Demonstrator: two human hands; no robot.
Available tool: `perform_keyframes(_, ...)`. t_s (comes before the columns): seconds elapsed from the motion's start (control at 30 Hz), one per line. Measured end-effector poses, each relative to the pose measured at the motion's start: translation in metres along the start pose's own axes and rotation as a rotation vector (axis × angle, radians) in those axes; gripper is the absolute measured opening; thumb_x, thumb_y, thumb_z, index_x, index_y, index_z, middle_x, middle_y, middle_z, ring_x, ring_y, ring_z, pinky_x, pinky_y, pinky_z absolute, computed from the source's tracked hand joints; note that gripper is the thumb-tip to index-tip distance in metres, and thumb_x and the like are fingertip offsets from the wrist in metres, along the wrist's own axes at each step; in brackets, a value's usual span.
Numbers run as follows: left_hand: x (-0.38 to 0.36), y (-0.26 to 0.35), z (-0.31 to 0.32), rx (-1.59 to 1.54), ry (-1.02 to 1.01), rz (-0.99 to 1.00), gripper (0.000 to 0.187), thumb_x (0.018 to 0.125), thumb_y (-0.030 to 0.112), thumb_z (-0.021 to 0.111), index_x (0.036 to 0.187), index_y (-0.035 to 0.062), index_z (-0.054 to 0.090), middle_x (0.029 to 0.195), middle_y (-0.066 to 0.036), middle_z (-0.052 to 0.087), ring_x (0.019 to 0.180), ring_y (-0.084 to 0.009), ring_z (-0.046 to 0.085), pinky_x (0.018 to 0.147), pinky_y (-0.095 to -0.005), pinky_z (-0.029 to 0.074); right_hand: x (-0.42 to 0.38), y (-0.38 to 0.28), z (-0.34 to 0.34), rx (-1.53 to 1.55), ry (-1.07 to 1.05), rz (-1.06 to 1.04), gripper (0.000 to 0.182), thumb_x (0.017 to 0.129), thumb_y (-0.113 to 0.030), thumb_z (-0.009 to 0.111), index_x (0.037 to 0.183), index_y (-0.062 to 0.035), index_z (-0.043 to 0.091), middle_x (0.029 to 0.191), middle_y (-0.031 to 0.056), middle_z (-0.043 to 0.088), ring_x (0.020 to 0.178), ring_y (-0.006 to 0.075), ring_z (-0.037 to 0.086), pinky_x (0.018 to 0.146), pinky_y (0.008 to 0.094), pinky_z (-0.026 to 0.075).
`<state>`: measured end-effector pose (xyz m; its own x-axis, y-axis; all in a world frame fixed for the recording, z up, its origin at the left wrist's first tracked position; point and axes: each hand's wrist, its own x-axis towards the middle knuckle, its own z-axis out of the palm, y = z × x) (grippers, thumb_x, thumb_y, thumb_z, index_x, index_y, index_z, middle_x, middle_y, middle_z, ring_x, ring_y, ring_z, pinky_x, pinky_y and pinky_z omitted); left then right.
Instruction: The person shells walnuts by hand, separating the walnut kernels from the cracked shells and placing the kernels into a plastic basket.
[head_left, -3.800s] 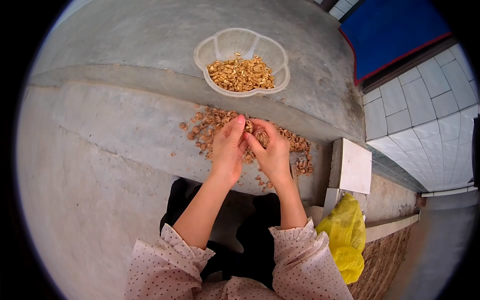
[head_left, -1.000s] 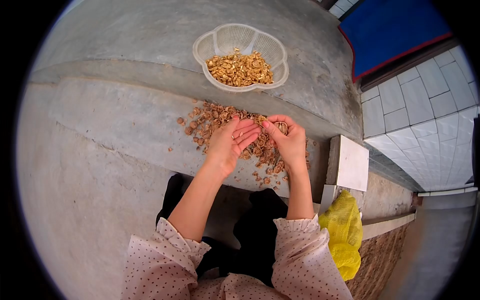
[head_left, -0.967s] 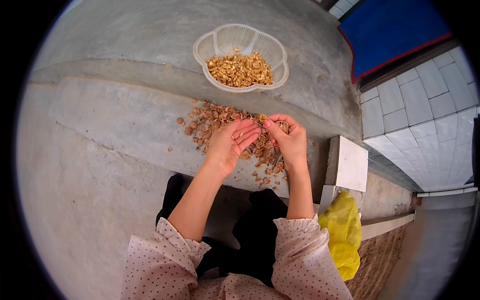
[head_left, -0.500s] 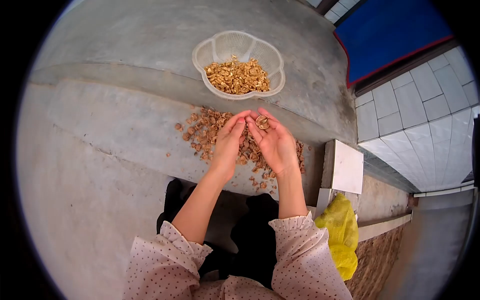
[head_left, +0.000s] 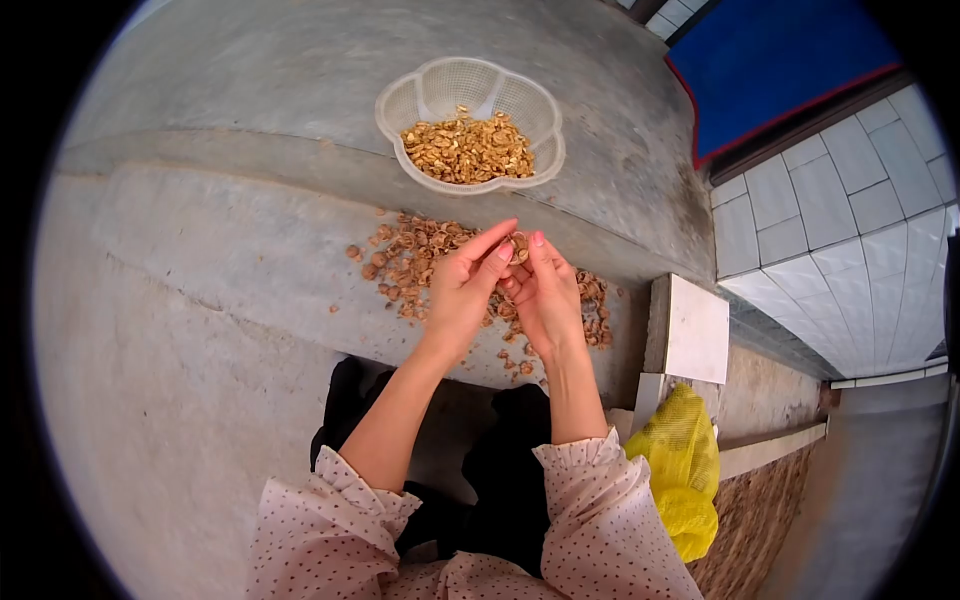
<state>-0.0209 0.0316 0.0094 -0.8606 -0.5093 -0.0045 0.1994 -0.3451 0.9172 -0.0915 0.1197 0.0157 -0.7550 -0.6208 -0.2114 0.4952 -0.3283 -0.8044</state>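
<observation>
A piece of walnut in its shell (head_left: 519, 248) sits between my fingertips, above the heap of shells. My left hand (head_left: 467, 283) is closed, its thumb and forefinger pressed against the near side of the piece. From the other side my right hand (head_left: 545, 292) grips it too, thumb up and fingers curled beneath. Broken walnut shells (head_left: 400, 258) lie scattered on the concrete step under and around both hands. Beyond them, a white mesh plastic basket (head_left: 393, 105) holds a pile of shelled walnut kernels (head_left: 468, 148).
The basket stands on the raised concrete ledge (head_left: 270, 90). On the right are a white tiled block (head_left: 697, 330), a yellow mesh bag (head_left: 680, 450) and a tiled wall (head_left: 800, 200). A blue curtain (head_left: 780, 70) with a red edge hangs at the upper right.
My hands have closed together round the walnut piece. Before, it lay on the fingers of my opened right hand; now both thumbs and fingers hold it.
</observation>
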Motion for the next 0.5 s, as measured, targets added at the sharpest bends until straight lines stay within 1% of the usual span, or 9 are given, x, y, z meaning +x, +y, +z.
perform_keyframes(0.03, 0.0, 0.002, -0.001, 0.0, -0.002, -0.001, 0.033, 0.092, 0.019, 0.052, 0.121, 0.0047, 0.054, 0.115, -0.006, 0.057, 0.1, -0.0093, 0.052, 0.086, -0.0243, 0.041, 0.0, 0.0, 0.0, 0.01, 0.006, -0.006, 0.023, 0.088, -0.025, 0.058, 0.098, -0.0045, 0.057, 0.083, 0.0006, 0.06, 0.068, 0.0087, 0.057, 0.061, 0.0208, 0.047)
perform_keyframes(0.1, -0.001, 0.006, -0.002, 0.065, 0.032, -0.015, 0.032, 0.088, 0.013, 0.057, 0.118, 0.0019, 0.055, 0.115, -0.009, 0.058, 0.103, -0.0115, 0.054, 0.086, -0.0248, 0.043, 0.0, -0.001, 0.001, 0.02, 0.015, -0.01, 0.023, 0.088, -0.026, 0.059, 0.096, -0.0051, 0.058, 0.08, 0.0001, 0.06, 0.065, 0.008, 0.056, 0.059, 0.0201, 0.045)
perform_keyframes(0.17, -0.001, 0.008, -0.002, 0.07, 0.048, -0.014, 0.032, 0.087, 0.01, 0.058, 0.117, 0.0009, 0.056, 0.112, -0.009, 0.059, 0.101, -0.0119, 0.055, 0.085, -0.0247, 0.045, 0.001, 0.0, 0.003, -0.099, 0.043, -0.076, 0.023, 0.086, -0.026, 0.062, 0.092, -0.0042, 0.061, 0.075, -0.0001, 0.06, 0.062, 0.0071, 0.054, 0.058, 0.0195, 0.044)
perform_keyframes(0.2, -0.001, 0.008, -0.003, 0.073, 0.063, -0.011, 0.032, 0.086, 0.008, 0.06, 0.116, -0.0001, 0.056, 0.11, -0.009, 0.061, 0.099, -0.0124, 0.057, 0.084, -0.0246, 0.046, 0.002, 0.0, 0.003, -0.098, 0.042, -0.074, 0.023, 0.086, -0.026, 0.062, 0.092, -0.0042, 0.061, 0.075, -0.0001, 0.06, 0.062, 0.0071, 0.054, 0.058, 0.0195, 0.044)
perform_keyframes(0.27, -0.001, 0.006, -0.004, 0.049, 0.049, -0.007, 0.032, 0.085, 0.006, 0.059, 0.116, -0.0003, 0.056, 0.109, -0.01, 0.061, 0.097, -0.0123, 0.058, 0.083, -0.0245, 0.047, 0.002, -0.001, 0.002, -0.264, 0.058, -0.158, 0.022, 0.084, -0.024, 0.064, 0.092, -0.0026, 0.063, 0.073, 0.0005, 0.061, 0.062, 0.0062, 0.053, 0.057, 0.0194, 0.044)
perform_keyframes(0.43, -0.001, -0.003, -0.003, 0.059, 0.029, -0.013, 0.032, 0.084, 0.0, 0.056, 0.116, -0.0012, 0.056, 0.105, -0.01, 0.063, 0.09, -0.0118, 0.06, 0.078, -0.0233, 0.05, 0.0, -0.004, 0.001, -0.414, 0.079, -0.154, 0.022, 0.083, -0.021, 0.066, 0.09, -0.0007, 0.065, 0.071, 0.0012, 0.062, 0.06, 0.0058, 0.053, 0.055, 0.0196, 0.044)
perform_keyframes(0.5, -0.003, -0.009, -0.001, 0.369, 0.097, 0.02, 0.032, 0.084, -0.001, 0.054, 0.116, -0.0018, 0.055, 0.101, -0.01, 0.064, 0.085, -0.0118, 0.062, 0.075, -0.0233, 0.051, 0.0, -0.003, 0.002, -0.457, 0.081, -0.145, 0.022, 0.082, -0.022, 0.067, 0.089, -0.0004, 0.065, 0.07, 0.0013, 0.062, 0.06, 0.0059, 0.053, 0.054, 0.0198, 0.044)
